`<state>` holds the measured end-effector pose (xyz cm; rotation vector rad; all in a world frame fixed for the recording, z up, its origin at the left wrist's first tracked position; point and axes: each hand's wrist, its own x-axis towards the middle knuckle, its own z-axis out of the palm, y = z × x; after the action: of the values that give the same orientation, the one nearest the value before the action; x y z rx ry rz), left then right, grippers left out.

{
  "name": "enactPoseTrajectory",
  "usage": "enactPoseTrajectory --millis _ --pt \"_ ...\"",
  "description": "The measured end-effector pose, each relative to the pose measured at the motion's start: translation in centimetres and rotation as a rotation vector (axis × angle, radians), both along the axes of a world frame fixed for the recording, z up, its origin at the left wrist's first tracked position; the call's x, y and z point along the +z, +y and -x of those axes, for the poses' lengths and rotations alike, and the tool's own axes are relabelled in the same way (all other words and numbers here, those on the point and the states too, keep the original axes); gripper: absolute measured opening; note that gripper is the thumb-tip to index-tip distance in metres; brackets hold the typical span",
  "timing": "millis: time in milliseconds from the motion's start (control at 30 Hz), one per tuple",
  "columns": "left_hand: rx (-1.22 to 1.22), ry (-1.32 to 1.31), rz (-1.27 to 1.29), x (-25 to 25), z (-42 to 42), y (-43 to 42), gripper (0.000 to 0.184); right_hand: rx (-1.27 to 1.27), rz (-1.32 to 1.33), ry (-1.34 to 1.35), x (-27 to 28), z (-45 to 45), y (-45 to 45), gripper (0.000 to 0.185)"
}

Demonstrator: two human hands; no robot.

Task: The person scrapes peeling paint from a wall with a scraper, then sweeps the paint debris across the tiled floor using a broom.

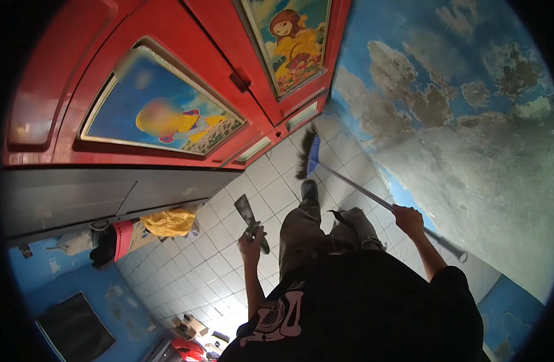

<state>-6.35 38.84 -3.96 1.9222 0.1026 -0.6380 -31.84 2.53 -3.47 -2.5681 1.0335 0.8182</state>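
My right hand is wrapped round the grey handle of a broom, which slants down to the left. The broom's blue head with dark bristles rests at the tiled floor, close to the red cabinet and just beyond my dark shoe. Lower left, my left hand is closed on a scraper-like tool with a wide flat dark blade and a dark green handle end; the blade points up and away from me.
A red cabinet with cartoon pictures stands ahead and left. On the right is a peeling blue and grey wall. Bags and a yellow cloth lie at the left. Boxes and a red item sit at the bottom left.
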Motion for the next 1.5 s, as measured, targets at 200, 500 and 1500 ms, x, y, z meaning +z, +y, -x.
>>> enactPoseTrajectory --millis 200,500,1500 --pt "-0.130 -0.105 -0.051 0.1 -5.7 -0.6 0.024 0.024 0.093 -0.070 -2.5 -4.8 -1.7 0.017" --pt "-0.211 -0.067 0.037 -0.4 -6.6 -5.3 0.024 -0.224 0.135 -0.155 -3.5 -3.5 -1.1 0.019" --pt "-0.556 -0.050 0.059 -0.1 -9.0 -11.6 0.023 -0.046 0.342 0.029 -13.2 -0.1 1.3 0.019"
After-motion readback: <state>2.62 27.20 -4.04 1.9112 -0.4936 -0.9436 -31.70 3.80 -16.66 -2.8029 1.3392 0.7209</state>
